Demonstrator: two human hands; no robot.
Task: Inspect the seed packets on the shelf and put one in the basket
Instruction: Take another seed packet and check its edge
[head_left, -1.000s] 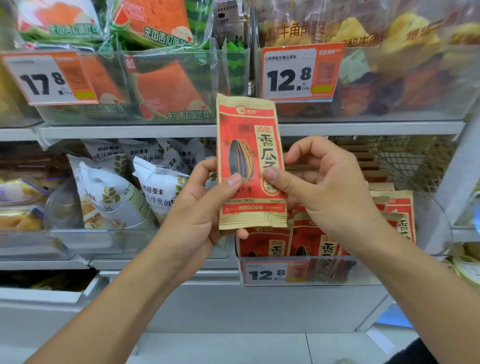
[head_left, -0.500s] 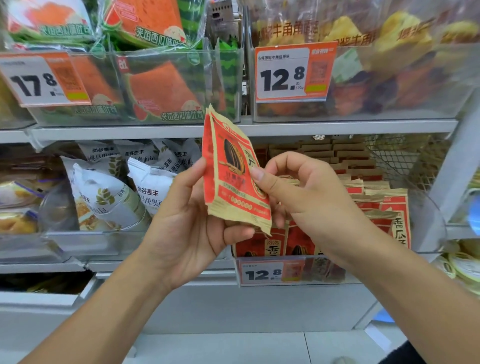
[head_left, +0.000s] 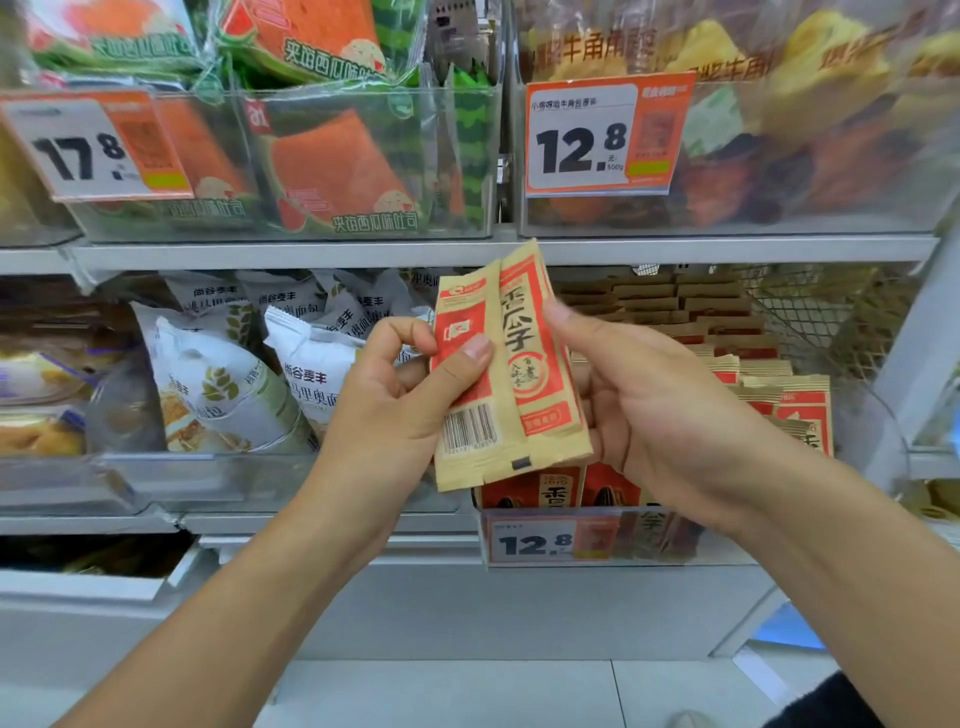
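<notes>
Nearest, both hands are up in front of the shelf: the left hand (head_left: 400, 400) pinches the sunflower seed packet (head_left: 506, 364) with thumb over its barcode side, while the right hand (head_left: 649, 400) curls round its right edge. The packet is folded or turned, so this looks like the inspecting step. Beyond, more seed packets (head_left: 800, 410) stand in their bin. No basket shows; next, I'd guess, it must be found below.

One head-worn camera looks forward and slightly down, close to the shelf (head_left: 498, 252). The floor (head_left: 441, 691) lies near, below. No second view.
</notes>
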